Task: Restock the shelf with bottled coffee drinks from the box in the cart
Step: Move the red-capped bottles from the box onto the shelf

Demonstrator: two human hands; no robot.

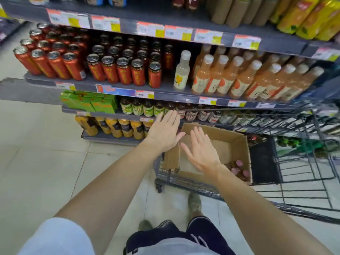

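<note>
A brown cardboard box (237, 144) sits open in the front end of a wire cart (185, 183). A few bottles with pink caps (238, 167) stand in its near right corner; the rest of its floor looks bare. My left hand (164, 130) is held flat with fingers spread, above the box's left flap and in front of the third shelf. My right hand (201, 150) hovers open over the middle of the box, palm down. Neither hand holds anything. Dark bottled drinks with green and with red-white labels (191, 113) line the shelf just behind my hands.
Red cans (110, 69) and pale orange bottles (239, 78) fill the shelf above. Green cartons (90, 102) sit left of the dark bottles, and yellow-orange bottles (114, 127) fill the bottom shelf. The cart's wire basket (303, 162) stretches right. Tiled floor (46, 153) lies to the left.
</note>
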